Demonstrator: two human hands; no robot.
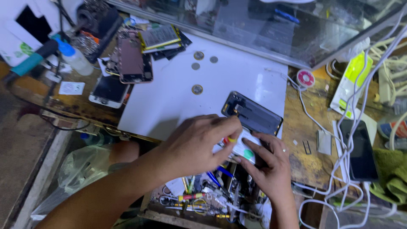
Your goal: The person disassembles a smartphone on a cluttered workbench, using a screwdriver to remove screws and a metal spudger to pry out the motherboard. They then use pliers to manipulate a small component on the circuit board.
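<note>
While both hands (pixel 199 146) (pixel 271 167) grip, phone (pixel 253 113) lies between.

Opened phone (pixel 253 113) lies on the mat's (pixel 169 97) near right corner — both hands (pixel 199 144) upon it. Coins (pixel 197 89) behind; spare phones (pixel 131 59) left; cables (pixel 352 169) right; tool tray (pixel 203 199) in front.

Black phone (pixel 254 115) (yellow-edged) on white mat (pixel 178 97); red-white solder spool (pixel 305 78); teal tool handle (pixel 32 60); green cloth (pixel 392 174).

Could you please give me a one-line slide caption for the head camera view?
Left hand and right hand work on an opened dark phone on a white mat.
</note>
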